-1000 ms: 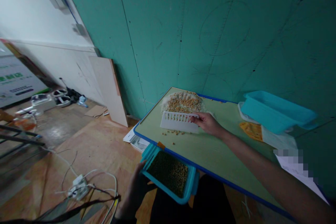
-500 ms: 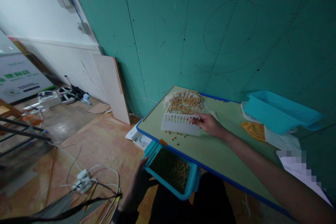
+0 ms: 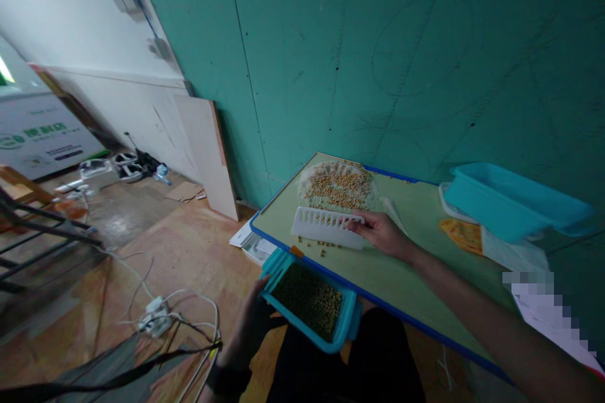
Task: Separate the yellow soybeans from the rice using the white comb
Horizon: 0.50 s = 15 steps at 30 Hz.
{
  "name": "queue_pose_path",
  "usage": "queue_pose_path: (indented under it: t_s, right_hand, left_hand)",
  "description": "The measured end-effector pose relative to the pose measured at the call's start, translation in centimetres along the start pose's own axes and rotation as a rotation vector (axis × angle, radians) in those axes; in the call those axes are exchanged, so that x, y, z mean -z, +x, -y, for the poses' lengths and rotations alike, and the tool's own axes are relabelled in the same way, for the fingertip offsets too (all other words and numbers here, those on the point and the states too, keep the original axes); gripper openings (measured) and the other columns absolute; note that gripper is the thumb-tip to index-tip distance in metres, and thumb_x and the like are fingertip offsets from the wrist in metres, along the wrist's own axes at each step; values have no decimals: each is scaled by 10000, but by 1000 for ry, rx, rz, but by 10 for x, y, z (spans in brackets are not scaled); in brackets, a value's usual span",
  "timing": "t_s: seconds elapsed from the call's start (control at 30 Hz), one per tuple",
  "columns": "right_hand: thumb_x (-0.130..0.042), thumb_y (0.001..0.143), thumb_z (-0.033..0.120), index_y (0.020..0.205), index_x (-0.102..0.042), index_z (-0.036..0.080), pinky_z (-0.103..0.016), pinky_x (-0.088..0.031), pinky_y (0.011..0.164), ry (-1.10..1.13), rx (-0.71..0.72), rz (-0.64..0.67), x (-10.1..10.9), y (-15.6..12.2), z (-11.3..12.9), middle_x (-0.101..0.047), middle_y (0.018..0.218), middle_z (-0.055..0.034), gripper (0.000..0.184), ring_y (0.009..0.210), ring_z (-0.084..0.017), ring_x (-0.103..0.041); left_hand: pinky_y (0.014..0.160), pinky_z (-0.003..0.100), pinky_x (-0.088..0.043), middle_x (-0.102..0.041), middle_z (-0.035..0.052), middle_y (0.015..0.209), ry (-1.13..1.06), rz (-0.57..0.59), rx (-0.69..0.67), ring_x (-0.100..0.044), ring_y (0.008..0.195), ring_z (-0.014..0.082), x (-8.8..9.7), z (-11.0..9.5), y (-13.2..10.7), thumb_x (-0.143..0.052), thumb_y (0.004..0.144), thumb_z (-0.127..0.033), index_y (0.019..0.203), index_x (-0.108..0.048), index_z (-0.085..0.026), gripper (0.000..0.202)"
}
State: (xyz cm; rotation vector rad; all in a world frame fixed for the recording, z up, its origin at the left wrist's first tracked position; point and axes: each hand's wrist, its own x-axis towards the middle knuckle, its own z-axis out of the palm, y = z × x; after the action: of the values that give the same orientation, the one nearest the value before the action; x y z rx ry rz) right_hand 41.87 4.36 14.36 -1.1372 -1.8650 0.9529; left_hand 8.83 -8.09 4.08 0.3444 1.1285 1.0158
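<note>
My right hand [image 3: 384, 233] grips a white slotted scraper board [image 3: 326, 227] standing on edge on the green table [image 3: 392, 277]. Behind the board lies a pile of yellow beans on white grains [image 3: 338, 184]. A few loose beans [image 3: 316, 245] lie in front of it, near the table's blue edge. My left hand [image 3: 250, 327] holds a teal tray of beans [image 3: 309, 305] just below that edge, under the loose beans.
A teal plastic basin [image 3: 513, 201] sits at the table's right on white paper, with an orange packet [image 3: 466, 234] beside it. A wooden board [image 3: 208, 151] leans on the green wall. Cables and a power strip [image 3: 155, 321] lie on the floor at left.
The scraper and the loose beans have slid toward the table's near edge. The tray has come up slightly closer under the edge.
</note>
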Motion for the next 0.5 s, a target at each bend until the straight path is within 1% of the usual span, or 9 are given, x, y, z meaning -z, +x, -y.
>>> queue_pose_path:
  t_s: [0.07,0.13,0.2,0.27,0.4,0.5]
  right_hand:
    - [-771,936,644,1059,-896,198,-358,-624,704,-3,2,-1,-4,-7,3,-864,938,-79,479,800,-258,-767]
    - [-769,945,609,1101,-904,209,-380,-655,747,5,13,-13,-8,-13,6,-883,1003,-89,450,853,-279,-802]
    - [-769,952,569,1125,-908,223,-401,-677,790,10,19,-25,-11,-20,6,-892,1060,-95,410,908,-301,-830]
    - [-777,952,524,1124,-914,235,-409,-689,803,-4,26,-39,-14,-26,5,-896,1059,-94,363,917,-313,-843]
    - [-796,935,478,1080,-924,238,-401,-686,730,-70,55,-58,-16,-35,-2,-896,967,-89,308,802,-306,-839]
    - [-780,946,460,1069,-925,243,-392,-677,702,-109,73,-65,-15,-39,-4,-896,948,-86,289,772,-302,-838]
  left_hand:
    - [874,520,-663,-829,95,1074,-4,43,-63,-771,1072,389,4,2,3,-838,859,-604,1174,-792,-245,480]
    - [868,514,-658,-828,89,1107,9,54,-105,-765,1032,360,7,2,5,-840,847,-598,1193,-800,-260,486]
    - [851,508,-655,-817,90,1084,35,40,-86,-753,980,337,8,1,6,-826,847,-632,1184,-811,-252,508]
    - [838,496,-653,-806,91,1052,55,36,-65,-742,953,323,8,-1,7,-803,859,-667,1171,-816,-238,531]
    - [830,486,-661,-798,80,1004,71,46,-52,-738,941,312,9,-3,9,-777,882,-681,1157,-817,-232,528]
    - [836,509,-669,-804,93,1036,65,58,-50,-748,983,340,13,1,10,-759,896,-692,1203,-790,-226,559]
